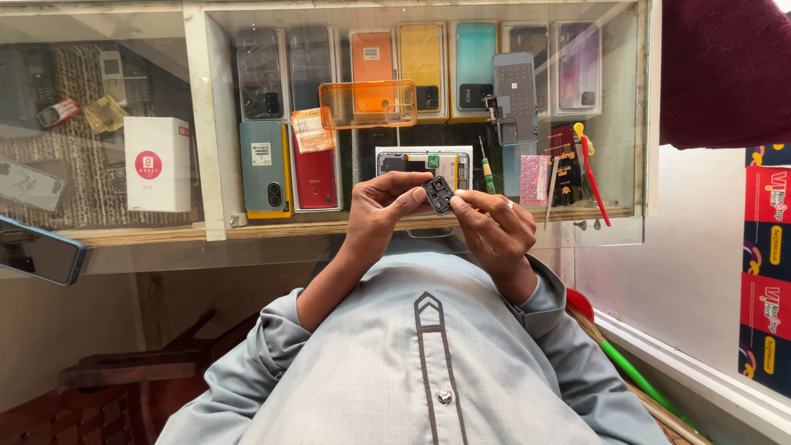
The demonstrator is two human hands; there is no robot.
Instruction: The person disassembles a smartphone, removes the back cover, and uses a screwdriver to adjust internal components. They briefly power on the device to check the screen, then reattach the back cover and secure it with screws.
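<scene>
**Small black part held between both hands over a glass worktop**

Over the near edge of the glass worktop [165, 239], both hands meet at the middle of the view. The left hand [381, 206] and the right hand [492, 221] each pinch a small black part [438, 194] between thumb and fingertips, so it sits between them, raised above the glass and tilted. The part is dark, roughly rectangular, with round openings in its face. A ring shows on one finger of the right hand.

Just beyond the hands, an opened phone [424, 165] lies flat on the glass with its insides showing. An orange clear case [367, 104] rests on the worktop farther back, and a grey back cover [515, 97] lies to its right. A green-handled screwdriver [487, 173] lies just right of the opened phone, and a red tool [593, 181] lies farther right, near the cabinet edge.

Under the glass, boxed phones [423, 66] stand in a row, with a white box [156, 163] well to the left. At the left edge of the view, another phone [39, 251] is partly visible. Grey sleeves cover both forearms.
</scene>
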